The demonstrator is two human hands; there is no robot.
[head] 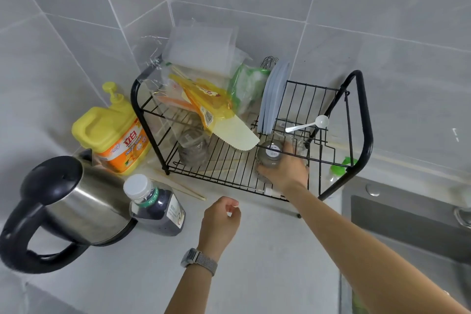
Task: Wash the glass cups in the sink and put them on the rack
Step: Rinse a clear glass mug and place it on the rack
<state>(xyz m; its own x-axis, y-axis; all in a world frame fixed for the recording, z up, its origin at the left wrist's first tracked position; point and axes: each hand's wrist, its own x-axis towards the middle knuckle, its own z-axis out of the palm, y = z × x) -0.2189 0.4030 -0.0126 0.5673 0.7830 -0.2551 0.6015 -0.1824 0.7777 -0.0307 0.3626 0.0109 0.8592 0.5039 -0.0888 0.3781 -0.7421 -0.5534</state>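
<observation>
- Right hand (pixel 285 168), centre right of the frame: fingers curled round a glass cup (pixel 270 158) on the wire shelf of the black rack (pixel 362 115).
- The glass cup is inverted, base uppermost and facing the camera, its long axis roughly vertical and leaning slightly toward the frame's left. A round white sticker with a barcode sits on the base; its print is too small to read.
- A second glass cup (pixel 195 146) stands on the same shelf, left of centre, well apart from the first and partly under a yellow packet (pixel 204 99) with red lettering that cannot be made out.
- Left hand (pixel 220 222), lower centre: fingers loosely curled, holding nothing, above the grey counter (pixel 267 250); a watch (pixel 196 259) is on the wrist.
- Yellow detergent jug (pixel 112 132), left of the rack: orange label bearing the red characters "立白".
- Dark bottle (pixel 158 208) with white cap, beside the steel kettle (pixel 68 208) at lower left; green neck label, text illegible.
- Grey plates (pixel 274 99) stand on edge in the rack; a white spoon (pixel 308 123) lies to their right.
- Sink (pixel 407 227), lower right.
</observation>
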